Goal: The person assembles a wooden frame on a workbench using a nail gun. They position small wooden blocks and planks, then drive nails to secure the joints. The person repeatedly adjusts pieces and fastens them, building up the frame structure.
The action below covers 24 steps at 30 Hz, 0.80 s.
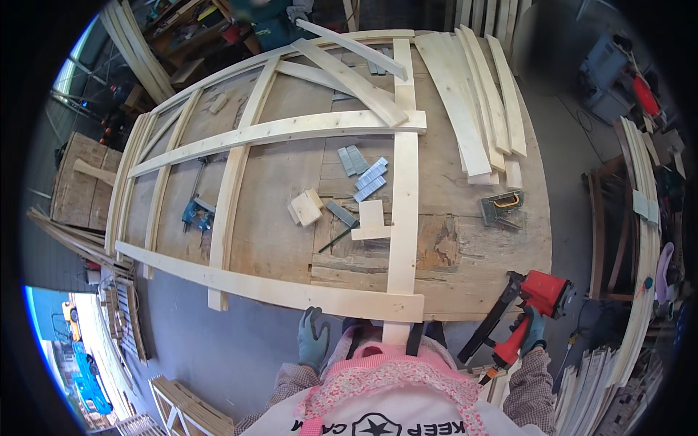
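Observation:
A pale wooden slat frame (276, 131) lies across a worn plywood workbench (480, 240). My left hand (313, 338), in a grey-green glove, hangs open just below the frame's near rail (291, 291), touching nothing. My right hand (532, 330), gloved the same, grips the handle of a red nail gun (527, 305) beside the bench's near right corner, its black magazine slanting down and left. On the bench inside the frame lie strips of staples (367, 178), small wood blocks (305, 207) and a blue tool (196, 214).
Loose curved slats (472, 102) are stacked at the bench's far right, with a grey stapler (502, 207) near them. More timber and frames stand at the right (640, 240) and on the floor at the left (80, 182). Another person works beyond the far edge (269, 22).

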Motion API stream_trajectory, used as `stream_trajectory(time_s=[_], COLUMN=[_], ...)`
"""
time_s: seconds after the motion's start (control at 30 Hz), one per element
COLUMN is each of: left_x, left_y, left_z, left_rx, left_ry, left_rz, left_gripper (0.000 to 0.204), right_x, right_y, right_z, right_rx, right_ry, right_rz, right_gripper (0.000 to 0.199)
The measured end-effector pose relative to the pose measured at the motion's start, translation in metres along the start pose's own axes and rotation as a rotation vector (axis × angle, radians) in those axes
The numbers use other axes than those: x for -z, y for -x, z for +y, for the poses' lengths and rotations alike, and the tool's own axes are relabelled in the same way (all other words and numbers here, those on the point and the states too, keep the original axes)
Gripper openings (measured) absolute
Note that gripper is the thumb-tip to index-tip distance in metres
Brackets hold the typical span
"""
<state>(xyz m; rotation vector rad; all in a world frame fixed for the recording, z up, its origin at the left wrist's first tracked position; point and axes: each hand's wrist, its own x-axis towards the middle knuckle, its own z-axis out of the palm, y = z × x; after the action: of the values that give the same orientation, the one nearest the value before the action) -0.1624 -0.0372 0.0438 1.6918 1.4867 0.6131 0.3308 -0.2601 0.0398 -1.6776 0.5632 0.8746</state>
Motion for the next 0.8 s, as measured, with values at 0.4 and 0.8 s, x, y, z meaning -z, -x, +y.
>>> stream_trajectory(time_s=[0.4,0.8], left_x=[0.118,-0.012], left_y=[-0.197,-0.437], left_z=[0.021,0.172], left_rx=[-0.223,-0.814], left_ry=[-0.130,-0.612], left_rz=[-0.124,-0.395], left_gripper=[0.043,0.067], right_x=[-0.137,-0.131], right_y=[0.009,-0.006], right_z=[-0.010,-0.001], right_rx=[0.433,0.302], right_ry=[0.517,0.394], right_rz=[0.017,0.052], right_gripper=[0.016,0.014])
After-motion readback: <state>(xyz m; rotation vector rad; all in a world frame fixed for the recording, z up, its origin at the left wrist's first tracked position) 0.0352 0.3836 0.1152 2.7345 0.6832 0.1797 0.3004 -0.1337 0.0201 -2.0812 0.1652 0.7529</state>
